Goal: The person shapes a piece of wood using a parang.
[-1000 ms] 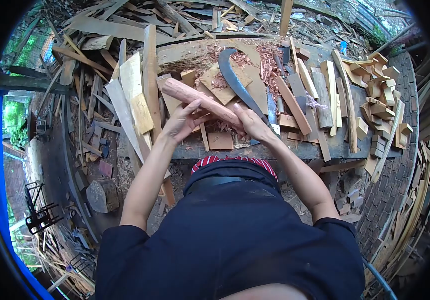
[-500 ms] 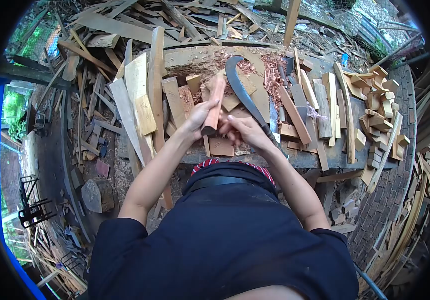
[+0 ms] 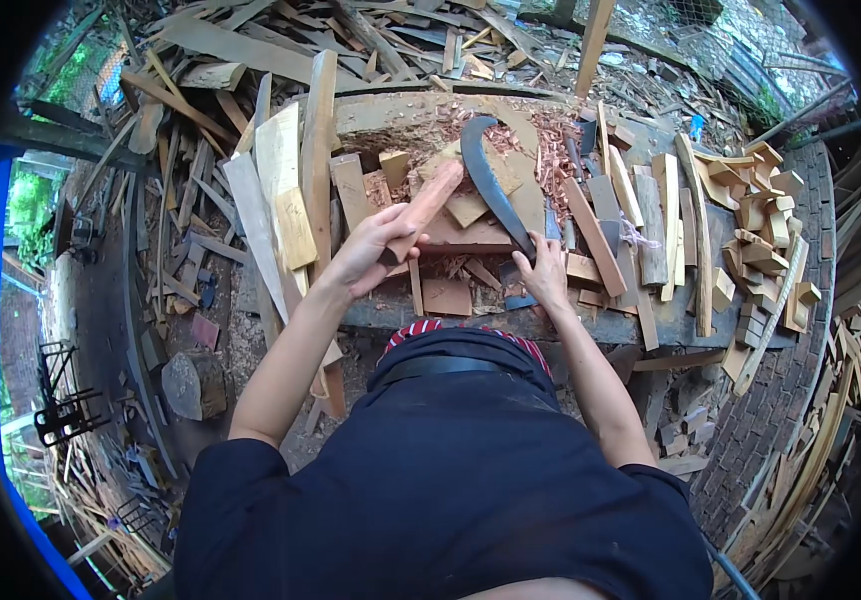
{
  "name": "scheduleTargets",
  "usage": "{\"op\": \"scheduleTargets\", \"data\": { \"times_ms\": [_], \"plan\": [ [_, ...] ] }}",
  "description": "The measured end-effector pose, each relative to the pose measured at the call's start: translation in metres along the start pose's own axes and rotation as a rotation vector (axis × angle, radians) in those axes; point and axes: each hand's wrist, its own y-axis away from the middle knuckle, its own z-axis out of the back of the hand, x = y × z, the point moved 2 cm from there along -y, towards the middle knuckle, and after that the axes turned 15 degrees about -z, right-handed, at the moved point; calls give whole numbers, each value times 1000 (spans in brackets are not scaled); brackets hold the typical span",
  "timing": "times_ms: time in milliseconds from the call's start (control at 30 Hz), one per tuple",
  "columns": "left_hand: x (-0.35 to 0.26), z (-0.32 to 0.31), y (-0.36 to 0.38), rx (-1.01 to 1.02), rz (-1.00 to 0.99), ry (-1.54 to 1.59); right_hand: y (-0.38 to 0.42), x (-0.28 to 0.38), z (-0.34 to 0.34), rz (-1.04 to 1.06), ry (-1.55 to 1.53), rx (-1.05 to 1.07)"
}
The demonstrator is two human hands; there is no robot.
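A reddish piece of wood (image 3: 433,198) lies slanted in my left hand (image 3: 373,248), whose fingers wrap round its lower end. Its upper end points toward a light wooden block (image 3: 467,206) on the bench. My right hand (image 3: 545,270) is closed on the handle end of a long curved blade (image 3: 487,180). The blade's hooked tip points up and right over the block and the wood shavings. A reddish flat piece (image 3: 446,297) rests near the bench's front edge, between my two hands.
Long boards (image 3: 288,170) lean on the left of the bench. Wooden strips (image 3: 594,235) and a pile of cut blocks (image 3: 759,215) lie to the right. Red shavings (image 3: 551,150) cover the back. A log stump (image 3: 194,386) stands at the lower left.
My right hand has moved right, away from the reddish wood, and closed on the blade's handle. My left hand has shifted left and the wood is now more slanted.
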Motion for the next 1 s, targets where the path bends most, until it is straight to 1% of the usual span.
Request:
{"op": "scheduleTargets", "data": {
  "times_ms": [100, 133, 200, 233, 267, 333, 367, 400, 467, 500, 533, 600, 633, 667, 700, 733, 767, 800, 867, 933, 967, 1000],
  "plan": [
    [-17, -4, 6, -161, -89, -27, -5, 8, -6, 38, 114, 9],
    [-19, -3, 5, -158, -88, -32, -9, 8, -11, 36, 108, 8],
    [-27, -1, -2, -37, -332, -610, -15, 7, -20, 52, 128, 57],
    [-27, 0, -7, -71, -498, -804, -14, 7, -19, 124, 159, 32],
    [-23, 4, -12, -60, -496, -807, -14, 4, -17, 115, 154, 27],
    [-26, 4, -21, -182, -541, -783, -14, 0, -13, 195, 145, 81],
    [-25, 1, -26, -280, -638, -726, -17, -2, -13, 189, 136, 76],
    [-34, -8, -27, -271, -635, -735, -20, -5, -13, 216, 96, 108],
    [-54, -22, -31, -362, -467, -831, -18, -9, -14, 236, 49, 139],
    [-61, -31, -35, -363, -555, -955, -17, -9, -12, 241, -19, 120],
    [-60, -33, -43, -360, -555, -960, -17, -8, -11, 248, -86, 104],
    [-62, -37, -55, -336, -744, -1415, -14, 3, 4, 256, -142, 74],
    [-63, -41, -59, -382, -708, -1476, -11, 18, 22, 143, -135, 173],
    [-61, -37, -68, -367, -707, -1483, -10, 24, 30, 28, -129, 266],
    [-55, -25, -82, -399, -781, -1148, -15, 15, 22, 77, -149, 179],
    [-50, -18, -94, -427, -832, -809, -15, 11, 21, 67, -155, 175],
    [-44, -13, -107, -479, -920, -553, -17, 8, 20, 59, -163, 171],
    [-46, -21, -107, -468, -920, -556, -17, 8, 21, 50, -172, 164],
    [-51, -35, -106, -523, -1015, -470, -16, 7, 24, 19, -180, 168],
    [-49, -43, -109, -523, -1034, -492, -11, 13, 31, 48, -230, 210],
    [-45, -43, -112, -489, -1022, -556, -9, 16, 34, 1, -214, 244],
    [-45, -48, -112, -456, -1013, -620, -9, 16, 30, -4, -217, 241]
  ]
}}
